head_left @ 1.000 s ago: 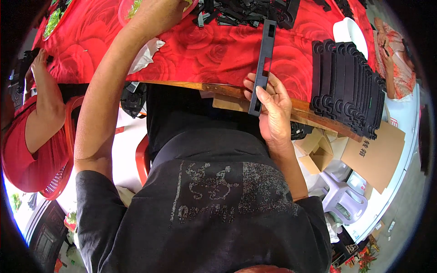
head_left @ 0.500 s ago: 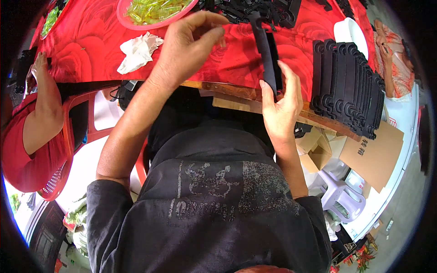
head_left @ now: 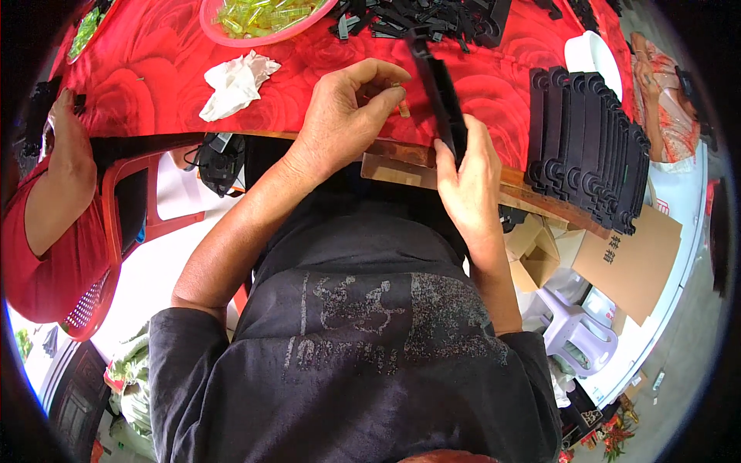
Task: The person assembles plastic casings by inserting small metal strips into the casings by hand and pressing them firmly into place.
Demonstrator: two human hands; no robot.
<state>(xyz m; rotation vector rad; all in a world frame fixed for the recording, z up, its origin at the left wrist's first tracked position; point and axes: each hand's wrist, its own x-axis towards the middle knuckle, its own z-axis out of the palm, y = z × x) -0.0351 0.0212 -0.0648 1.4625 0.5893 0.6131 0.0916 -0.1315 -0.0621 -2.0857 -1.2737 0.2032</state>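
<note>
- Black strip [head_left: 440, 89]: long, narrow, held above the near edge of the table, tilted, its far end pointing toward the heap; somewhat blurred.
- Right hand [head_left: 472, 174]: grasps the strip's near end, thumb on one side, fingers on the other; this probably leaves the upper length accessible.
- Small yellowish piece [head_left: 404, 108]: just left of the strip, apparently translucent; any contact between them cannot be told.
- Left hand [head_left: 343, 116]: pinches this piece between thumb and forefinger, a hold suited to so small a part.
- Red cloth [head_left: 154, 62]: rose-patterned, covering the table down to near its wooden edge [head_left: 405, 153].
- White tissue [head_left: 238, 83]: crumpled, on the cloth left of the left hand.
- Pink bowl [head_left: 266, 42]: contains loose yellow-green pieces [head_left: 258, 17], seemingly to keep them together within reach.
- Heap of black parts [head_left: 432, 23]: loose, beyond the hands.
- Row of black strips [head_left: 583, 143]: closely ranked at the right, presumably for tidiness.
- White container [head_left: 610, 65]: behind that row.
- Cardboard sheet [head_left: 648, 266]: below the table's right end; dark printed characters, not transcribed.
- Black shirt [head_left: 347, 417]: worn grey print, lettering broken; no brand established.
</note>
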